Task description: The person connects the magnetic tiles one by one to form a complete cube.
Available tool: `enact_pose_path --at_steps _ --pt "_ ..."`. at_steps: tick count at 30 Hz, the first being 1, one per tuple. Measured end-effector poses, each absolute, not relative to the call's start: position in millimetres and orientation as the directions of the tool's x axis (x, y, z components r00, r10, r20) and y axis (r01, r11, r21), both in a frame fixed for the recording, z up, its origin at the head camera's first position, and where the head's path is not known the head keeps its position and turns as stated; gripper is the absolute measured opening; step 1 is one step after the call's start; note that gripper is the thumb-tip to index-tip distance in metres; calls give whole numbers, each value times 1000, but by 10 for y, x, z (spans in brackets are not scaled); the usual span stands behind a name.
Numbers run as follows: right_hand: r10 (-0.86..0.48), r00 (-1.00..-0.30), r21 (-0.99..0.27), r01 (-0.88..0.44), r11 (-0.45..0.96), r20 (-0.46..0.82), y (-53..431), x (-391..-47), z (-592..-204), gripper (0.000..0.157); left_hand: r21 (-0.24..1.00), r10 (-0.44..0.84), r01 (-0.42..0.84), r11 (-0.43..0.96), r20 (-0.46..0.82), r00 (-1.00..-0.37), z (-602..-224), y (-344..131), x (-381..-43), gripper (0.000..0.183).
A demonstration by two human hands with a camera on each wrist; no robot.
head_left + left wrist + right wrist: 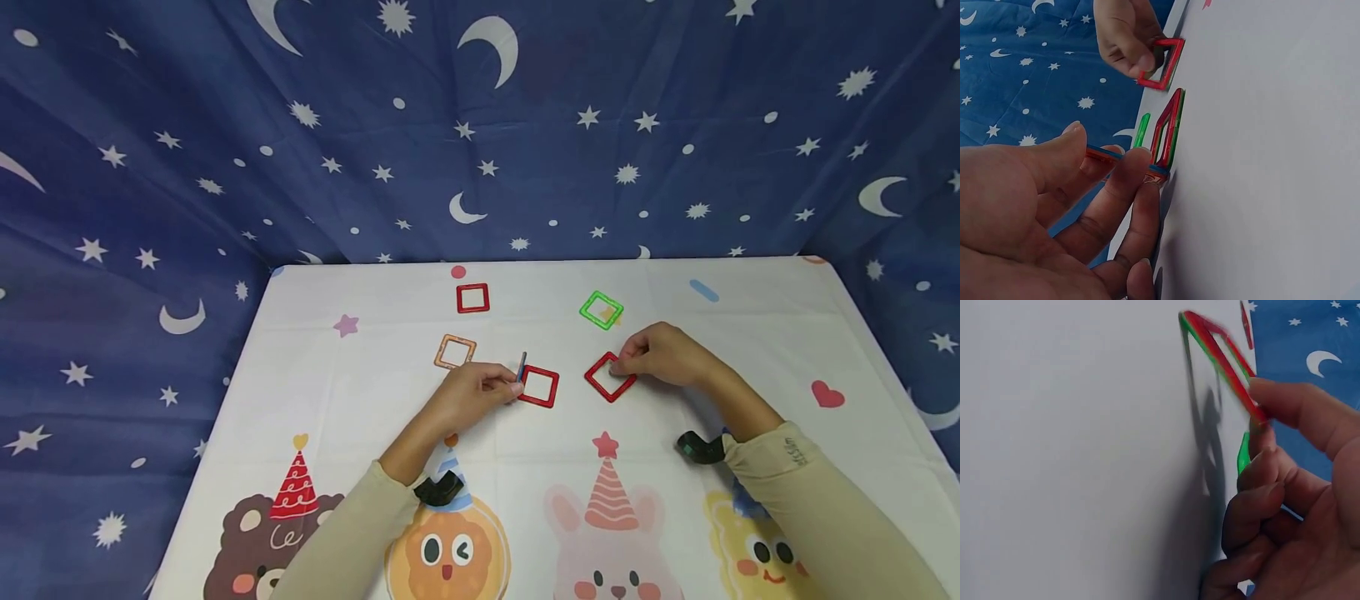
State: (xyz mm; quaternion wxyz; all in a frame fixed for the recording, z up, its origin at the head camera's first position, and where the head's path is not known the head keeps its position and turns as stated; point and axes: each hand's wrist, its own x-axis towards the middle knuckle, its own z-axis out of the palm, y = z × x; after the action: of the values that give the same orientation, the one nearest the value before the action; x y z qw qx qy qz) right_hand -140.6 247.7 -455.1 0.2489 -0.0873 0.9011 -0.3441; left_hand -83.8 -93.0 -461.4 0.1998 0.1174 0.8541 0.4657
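Observation:
In the head view, my left hand (471, 393) pinches a blue-and-orange magnetic tile (522, 367) standing on edge. This tile is at the left side of a flat, open-centred red magnetic tile (556, 389). The left wrist view shows that red tile (1164, 128) with a green underside, meeting the blue edge just past my fingertips. To the right, my right hand (663, 354) pinches another red square magnetic tile (597, 389) between thumb and fingers. In the right wrist view this tile (1222, 362) also has a green side, is tilted, and casts a shadow on the tabletop.
Farther back lie a red square tile (458, 298) and a green one (590, 300). An orange tile (461, 338) sits just beyond my left hand. The white printed tablecloth (375, 400) ends at a blue starry curtain (525, 192).

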Motion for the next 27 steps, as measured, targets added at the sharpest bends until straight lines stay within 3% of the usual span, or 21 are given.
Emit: enact_pose_path --at_steps 16,27 --pt "-357 -824 -786 161 597 -439 2149 -1505 -4478 30 844 391 14 536 -233 -890 -4607 -936 -850 11" --pt "-452 -826 -822 23 569 -336 1756 -1551 -4564 25 852 399 9 524 -237 -886 -4618 -945 -861 13"
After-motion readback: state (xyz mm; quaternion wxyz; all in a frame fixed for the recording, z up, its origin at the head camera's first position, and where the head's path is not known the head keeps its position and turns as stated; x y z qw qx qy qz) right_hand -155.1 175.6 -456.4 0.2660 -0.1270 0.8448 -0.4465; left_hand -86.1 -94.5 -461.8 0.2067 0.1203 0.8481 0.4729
